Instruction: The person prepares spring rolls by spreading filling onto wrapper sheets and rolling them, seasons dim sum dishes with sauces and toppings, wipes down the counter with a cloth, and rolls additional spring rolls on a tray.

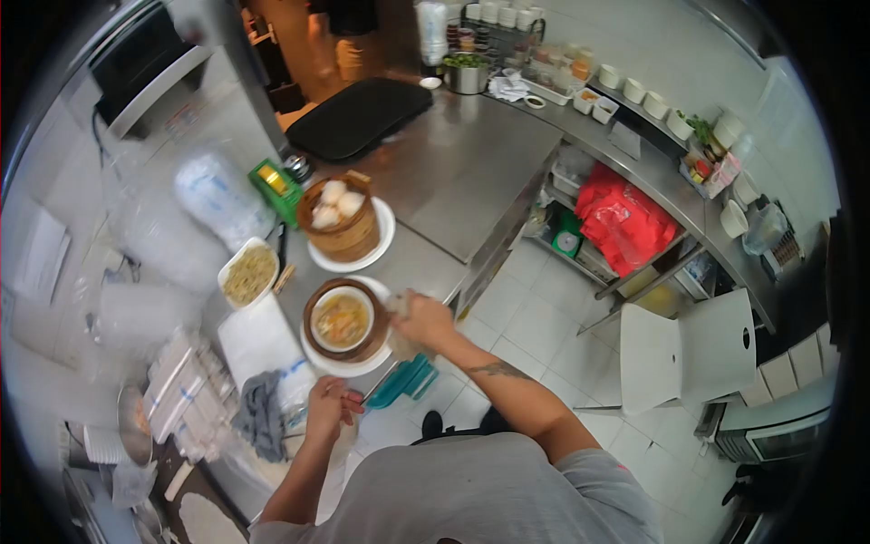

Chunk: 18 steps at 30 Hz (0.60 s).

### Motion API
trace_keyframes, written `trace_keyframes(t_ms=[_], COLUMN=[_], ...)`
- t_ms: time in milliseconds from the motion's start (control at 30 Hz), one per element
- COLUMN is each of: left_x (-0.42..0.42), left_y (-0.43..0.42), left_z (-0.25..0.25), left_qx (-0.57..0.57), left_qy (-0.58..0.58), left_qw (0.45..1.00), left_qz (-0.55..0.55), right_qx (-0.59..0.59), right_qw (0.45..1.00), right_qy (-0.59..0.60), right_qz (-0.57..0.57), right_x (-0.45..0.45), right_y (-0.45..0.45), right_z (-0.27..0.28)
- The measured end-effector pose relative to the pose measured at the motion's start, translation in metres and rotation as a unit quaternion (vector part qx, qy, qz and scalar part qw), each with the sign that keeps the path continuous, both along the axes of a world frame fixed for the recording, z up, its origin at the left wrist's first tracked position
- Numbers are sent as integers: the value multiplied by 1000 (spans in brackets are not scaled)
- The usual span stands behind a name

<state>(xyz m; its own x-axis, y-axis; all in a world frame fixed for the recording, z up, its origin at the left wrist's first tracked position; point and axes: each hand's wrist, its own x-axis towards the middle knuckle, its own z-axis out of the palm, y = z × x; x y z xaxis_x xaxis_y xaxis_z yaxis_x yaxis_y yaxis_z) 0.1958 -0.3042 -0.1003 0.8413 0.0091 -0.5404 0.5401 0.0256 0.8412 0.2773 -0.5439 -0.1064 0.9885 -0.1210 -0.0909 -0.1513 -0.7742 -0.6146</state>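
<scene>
A bamboo steamer (319,304) holds a white bowl (342,319) of orange and yellow pieces in broth, and it stands on a white plate (344,367). At the plate's right edge, my right hand (424,322) is closed with a small pale thing, blurred, at its fingertips. My left hand (330,410) is below the plate, fingers closed around the end of a thin metal rod-like utensil (379,383). Behind that rod shows a teal plastic object (403,383). Further back, another bamboo steamer (343,228) with several white buns (336,205) sits on its own plate (385,238).
Left of the steamers are a tub of noodle-like food (249,275), white plastic bags (263,340) and a grey cloth (262,415). A black tray (361,118) lies at the back of the steel counter (480,172). A white chair (648,354) stands at right.
</scene>
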Motion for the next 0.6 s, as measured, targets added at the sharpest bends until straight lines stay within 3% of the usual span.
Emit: trace_keyframes(t_ms=[67, 133, 333, 600], left_x=[2, 19, 35, 50], left_y=[-12, -17, -48, -124], left_z=[-11, -28, -30, -9], left_qx=[-34, -72, -34, 24], left_qy=[23, 50, 55, 98], left_qw=[997, 989, 966, 982], left_qz=[66, 120, 251, 158], right_qx=[27, 47, 94, 113], right_qw=[998, 992, 978, 984], right_qy=[-8, 80, 151, 122], right_qz=[58, 83, 114, 68], right_x=[20, 37, 56, 52], right_y=[0, -4, -23, -111], right_z=[-7, 1, 2, 5])
